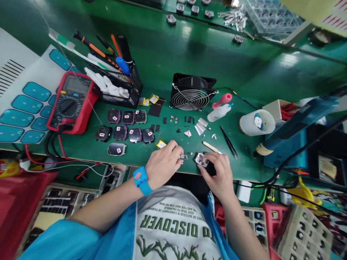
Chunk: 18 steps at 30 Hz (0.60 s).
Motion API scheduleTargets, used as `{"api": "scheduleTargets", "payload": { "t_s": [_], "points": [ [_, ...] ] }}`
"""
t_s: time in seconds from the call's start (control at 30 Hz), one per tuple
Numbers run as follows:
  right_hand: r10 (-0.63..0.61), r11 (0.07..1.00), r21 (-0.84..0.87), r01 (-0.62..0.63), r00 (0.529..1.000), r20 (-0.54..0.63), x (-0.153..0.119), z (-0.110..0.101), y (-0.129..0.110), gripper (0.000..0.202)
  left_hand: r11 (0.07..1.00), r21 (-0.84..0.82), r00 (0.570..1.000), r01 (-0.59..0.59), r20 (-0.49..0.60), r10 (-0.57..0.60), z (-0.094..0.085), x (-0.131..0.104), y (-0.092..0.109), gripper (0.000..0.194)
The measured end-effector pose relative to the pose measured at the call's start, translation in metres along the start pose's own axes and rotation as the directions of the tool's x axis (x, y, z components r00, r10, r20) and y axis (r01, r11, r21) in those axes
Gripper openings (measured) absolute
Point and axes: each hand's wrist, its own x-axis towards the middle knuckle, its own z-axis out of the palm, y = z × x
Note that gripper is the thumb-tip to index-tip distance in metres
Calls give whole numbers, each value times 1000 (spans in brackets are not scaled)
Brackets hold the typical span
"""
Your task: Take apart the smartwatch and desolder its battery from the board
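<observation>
At the front of the green bench, my left hand [166, 161] pinches a small metallic part [184, 157] between closed fingers. My right hand [218, 172] grips an opened watch case [202, 159] by its right side, its inside facing up. The two pieces are a short way apart. A yellow battery [161, 144] lies just behind my left hand. Beyond my right hand are a wooden-handled tool [211, 147] and black tweezers [229, 142]. Several dark watch screens [135, 134] sit in rows to the left.
A black fan [193, 92] stands at the back middle, with a white bottle [220, 112] beside it. On the left are a red multimeter [72, 103] and a tool box [132, 90]. A white cup [256, 122] and a blue device [300, 122] occupy the right.
</observation>
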Motion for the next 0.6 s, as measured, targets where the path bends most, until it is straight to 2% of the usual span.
{"api": "scheduleTargets", "payload": {
  "t_s": [0.13,0.3,0.47,0.6],
  "points": [
    [22,1000,2,-22,998,-53,-4,1,0,23,983,-183,999,0,-33,-7,-2,-6,-3,5],
    [-26,999,-24,23,990,-138,3,6,2,26,913,-402,992,70,-69,-107,-11,-16,-9,8],
    [-48,999,-30,44,988,-147,14,6,2,34,929,-370,994,7,-96,-45,-12,-20,-9,12],
    [-48,999,4,49,980,-191,11,-3,2,21,961,-259,988,-95,-145,58,-5,-20,-8,17]
  ]
}}
